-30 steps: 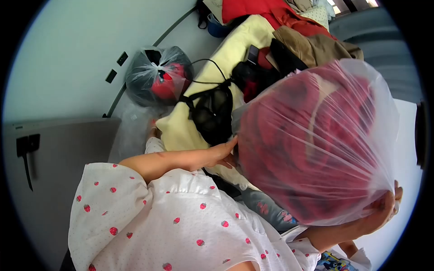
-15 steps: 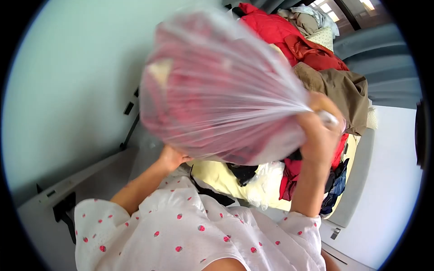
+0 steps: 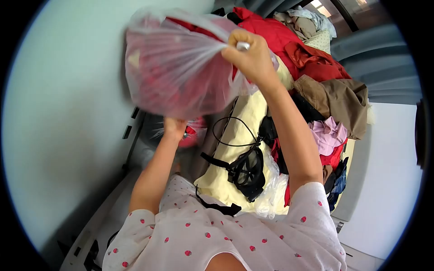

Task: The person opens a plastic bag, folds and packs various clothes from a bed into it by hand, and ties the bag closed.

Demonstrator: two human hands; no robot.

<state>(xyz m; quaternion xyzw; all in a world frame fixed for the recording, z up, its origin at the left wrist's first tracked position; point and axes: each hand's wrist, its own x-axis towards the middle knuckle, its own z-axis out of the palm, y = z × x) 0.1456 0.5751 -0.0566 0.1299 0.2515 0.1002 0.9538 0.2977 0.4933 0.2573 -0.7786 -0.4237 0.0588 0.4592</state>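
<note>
**Plastic bag (image 3: pixel 174 77) of red cloth hangs from the right hand (image 3: pixel 251 56)**

The right hand's fingers are closed on the gathered plastic, which fans out in creases to their left. The left hand (image 3: pixel 175 128) is beneath the bag, below and left of the right fingers, touching its underside; its fingertips are hidden, so whether they grip or merely support cannot be told. Something small and white, too unclear to name, shows at the right fingers.

Just under the left fingers is a second bag (image 3: pixel 195 128) with red and dark contents, partly blurred. Right of the left fingers, a black cord (image 3: pixel 230 118) loops over pale yellow bedding (image 3: pixel 246 110). Below the right fingers, a black strappy item (image 3: pixel 249 174) lies on that bedding beside crumpled clear plastic (image 3: pixel 270 192). Beyond the right fingers lies a red jacket (image 3: pixel 271 34); farther right and lower are a brown garment (image 3: pixel 341 101) and pink cloth (image 3: pixel 329 137).
</note>
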